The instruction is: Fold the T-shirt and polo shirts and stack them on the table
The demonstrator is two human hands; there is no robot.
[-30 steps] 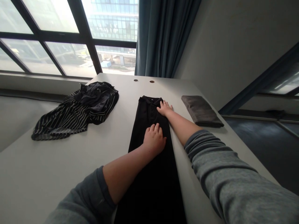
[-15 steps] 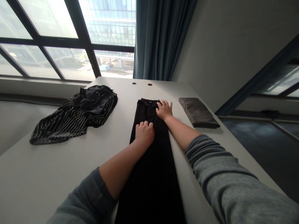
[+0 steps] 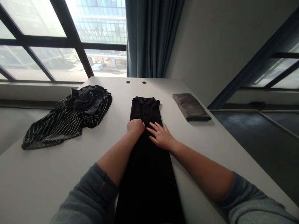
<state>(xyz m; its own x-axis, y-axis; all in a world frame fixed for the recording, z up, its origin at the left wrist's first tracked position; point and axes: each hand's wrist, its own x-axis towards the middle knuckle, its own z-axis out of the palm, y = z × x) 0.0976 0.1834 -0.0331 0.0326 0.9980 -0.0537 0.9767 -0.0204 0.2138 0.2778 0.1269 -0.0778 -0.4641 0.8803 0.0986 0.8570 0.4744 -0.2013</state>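
A black polo shirt (image 3: 146, 107), folded into a long narrow strip, lies lengthwise down the middle of the white table (image 3: 58, 168), collar at the far end. My left hand (image 3: 135, 127) rests on the shirt below the collar with its fingers curled under; nothing shows in them. My right hand (image 3: 161, 136) lies flat on the shirt just to the right of it, fingers spread and pointing left. The two hands are close together, nearly touching.
A crumpled black shirt with white stripes (image 3: 67, 116) lies at the left of the table. A folded grey cloth (image 3: 191, 107) sits at the far right. Two cable holes (image 3: 135, 82) mark the far edge. Beyond are a window and a blue curtain (image 3: 149, 37).
My right hand has pulled back from the collar to the middle of the shirt. My left hand has slid forward and curled its fingers. The view has shifted a little.
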